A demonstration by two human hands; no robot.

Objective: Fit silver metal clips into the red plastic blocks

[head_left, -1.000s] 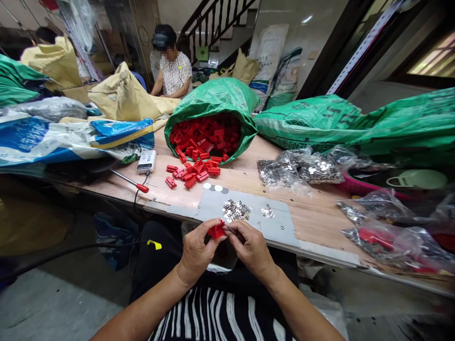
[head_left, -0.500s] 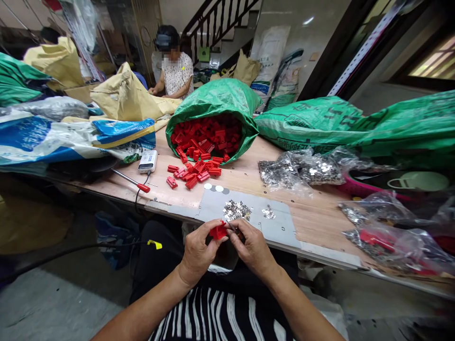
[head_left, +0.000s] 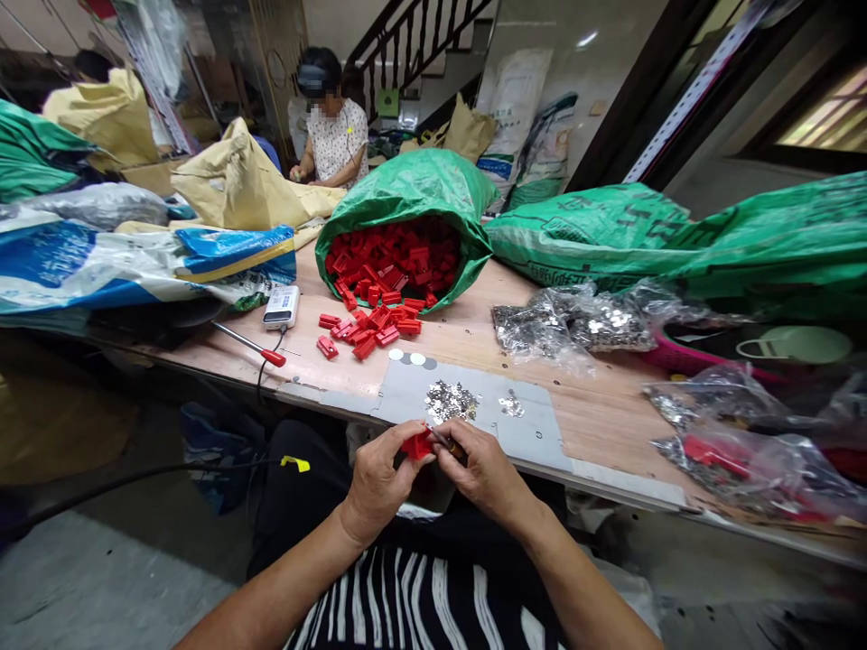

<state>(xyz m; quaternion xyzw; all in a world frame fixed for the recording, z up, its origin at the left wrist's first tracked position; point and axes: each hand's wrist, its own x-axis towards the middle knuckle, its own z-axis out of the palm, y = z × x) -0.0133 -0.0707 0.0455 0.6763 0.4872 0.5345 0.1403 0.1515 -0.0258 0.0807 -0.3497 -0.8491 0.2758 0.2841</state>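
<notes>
Between the thumb and fingers of my left hand (head_left: 379, 469) is a red plastic part (head_left: 417, 443), held above my lap at the table's edge. My right hand (head_left: 484, 469) is closed around a thin tool with a dark brown handle (head_left: 452, 446); its tip meets the upper right of the red part. Just beyond my hands, a pile of small shiny metal pieces (head_left: 451, 400) lies on a grey sheet (head_left: 542, 429), with a smaller heap of metal pieces (head_left: 512, 404) to its right. Loose red parts (head_left: 372, 329) lie farther back.
A green sack (head_left: 420, 185) lies open toward me, full of red parts. Clear bags of metal pieces (head_left: 575, 320) lie at the right. A red-handled screwdriver (head_left: 271, 357) and a white device (head_left: 282, 307) are at the left. A co-worker (head_left: 339, 144) sits across the table.
My right hand has turned slightly, showing more of the tool's brown handle. The red part has shifted a little in my left hand's grip.
</notes>
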